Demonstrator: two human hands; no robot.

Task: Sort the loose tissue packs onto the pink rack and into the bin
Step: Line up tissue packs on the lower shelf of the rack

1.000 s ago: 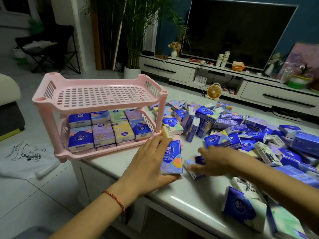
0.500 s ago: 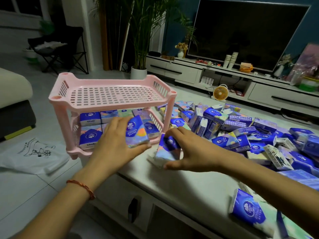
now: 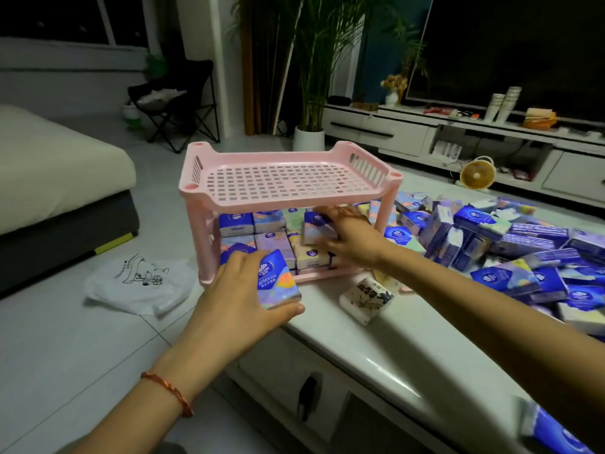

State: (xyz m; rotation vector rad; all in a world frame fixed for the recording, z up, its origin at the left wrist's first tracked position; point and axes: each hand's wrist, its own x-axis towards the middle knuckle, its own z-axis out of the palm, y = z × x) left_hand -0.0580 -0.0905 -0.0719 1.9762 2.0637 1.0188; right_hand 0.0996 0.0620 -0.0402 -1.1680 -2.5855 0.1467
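A pink two-tier rack (image 3: 288, 178) stands at the left end of the white table (image 3: 386, 342). Its top tier is bare and its lower tier holds several tissue packs (image 3: 237, 224). My left hand (image 3: 242, 303) grips a blue and purple tissue pack (image 3: 276, 280) just in front of the rack's lower tier. My right hand (image 3: 350, 239) reaches inside the lower tier and holds a pack (image 3: 317, 227) on top of the packs lying there. A white pack with dark print (image 3: 366, 298) lies on the table in front of the rack. No bin is in view.
A big heap of loose tissue packs (image 3: 510, 250) covers the table's right side. A white plastic bag (image 3: 140, 280) lies on the floor at the left, beside a sofa (image 3: 59, 178). Behind stand a TV cabinet (image 3: 425, 132), a small fan (image 3: 477, 175) and a potted plant (image 3: 307, 137).
My right hand has carried its pack from the table's front into the rack's lower tier. My left hand still holds its pack close in front of the rack. The view has shifted left.
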